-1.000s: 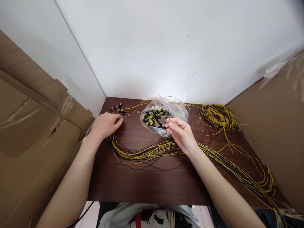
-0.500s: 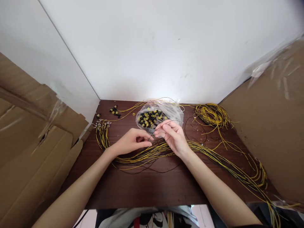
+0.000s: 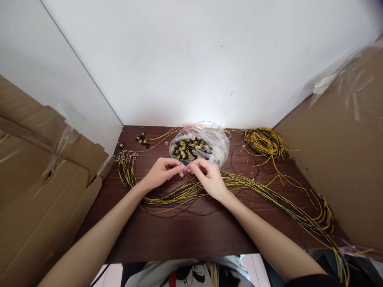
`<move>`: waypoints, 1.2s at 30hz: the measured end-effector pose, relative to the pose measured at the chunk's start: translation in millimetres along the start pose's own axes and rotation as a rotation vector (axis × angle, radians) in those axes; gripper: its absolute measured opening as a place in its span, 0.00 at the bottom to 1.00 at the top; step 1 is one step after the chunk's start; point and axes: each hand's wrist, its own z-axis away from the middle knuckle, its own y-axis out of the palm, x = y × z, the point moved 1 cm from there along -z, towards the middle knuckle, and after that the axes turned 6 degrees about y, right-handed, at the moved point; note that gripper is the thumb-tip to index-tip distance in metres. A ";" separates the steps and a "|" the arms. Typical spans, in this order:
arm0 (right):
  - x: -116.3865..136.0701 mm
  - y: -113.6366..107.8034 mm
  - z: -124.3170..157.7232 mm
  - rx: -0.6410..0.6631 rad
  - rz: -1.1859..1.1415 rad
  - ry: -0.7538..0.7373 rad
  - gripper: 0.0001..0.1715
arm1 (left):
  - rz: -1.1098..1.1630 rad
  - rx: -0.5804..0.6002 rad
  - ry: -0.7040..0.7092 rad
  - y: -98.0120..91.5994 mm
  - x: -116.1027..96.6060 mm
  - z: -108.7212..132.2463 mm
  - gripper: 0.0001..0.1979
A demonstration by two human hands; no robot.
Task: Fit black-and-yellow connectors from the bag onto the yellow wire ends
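My left hand (image 3: 161, 172) and my right hand (image 3: 207, 177) meet fingertip to fingertip over the middle of the dark wooden table (image 3: 185, 235). Both are pinched closed. A thin black wire (image 3: 239, 149) runs into my right fingers; what my left fingers pinch is too small to name. Just behind the hands lies a clear plastic bag (image 3: 200, 146) full of small black and yellow connectors. A long bundle of yellow and black wires (image 3: 179, 193) lies under and in front of the hands.
A coil of yellow wire (image 3: 263, 142) sits at the back right. Finished wires with connectors (image 3: 142, 139) lie at the back left. Cardboard sheets (image 3: 44, 179) flank the table on the left, and cardboard (image 3: 347, 159) on the right. A white wall stands behind.
My left hand came from the back left of the table to the middle. My right hand drew slightly towards it, and the fingertips now touch.
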 end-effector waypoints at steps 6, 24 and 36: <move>1.9 2.3 3.9 0.098 0.233 -0.109 0.06 | 0.133 -0.086 0.005 -2.1 2.1 -0.8 0.14; -2.2 4.7 5.5 0.200 0.420 -0.119 0.07 | 0.804 -0.226 0.102 -12.5 3.4 -4.8 0.13; 6.3 -1.4 3.2 0.026 0.327 -0.123 0.08 | -0.453 -0.027 0.429 -7.2 -5.2 2.4 0.10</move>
